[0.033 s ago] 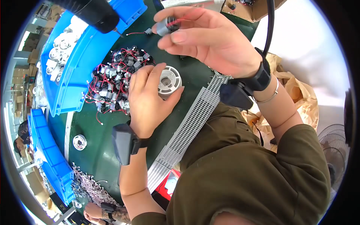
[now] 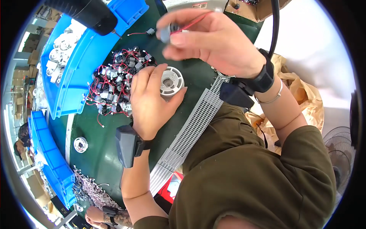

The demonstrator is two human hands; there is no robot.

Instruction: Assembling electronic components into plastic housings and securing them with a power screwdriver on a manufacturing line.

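Note:
My left hand point(image 2: 150, 101) is closed around a round white plastic housing point(image 2: 176, 81) on the green work surface, its open face with a ring of slots turned up. Higher up and to the right, my right hand point(image 2: 213, 42) pinches a small grey motor point(image 2: 165, 34) with a red lead between thumb and fingers. The motor is a little blurred and held above the table, apart from the housing. Just left of my left hand lies a heap of small motors point(image 2: 118, 82) with red and black wires. A single motor point(image 2: 150, 31) lies beyond the heap.
A dark power screwdriver point(image 2: 89, 17) hangs at upper left over a blue bin point(image 2: 76, 86) of white parts. Another white round part point(image 2: 81, 145) lies at left, near a second blue bin point(image 2: 51, 160) and piled wired pieces point(image 2: 93, 189). Another person's hand point(image 2: 95, 214) shows at lower left.
The motor in my right hand has turned slightly, and its red lead now points up and to the right. My left hand and the housing have hardly moved.

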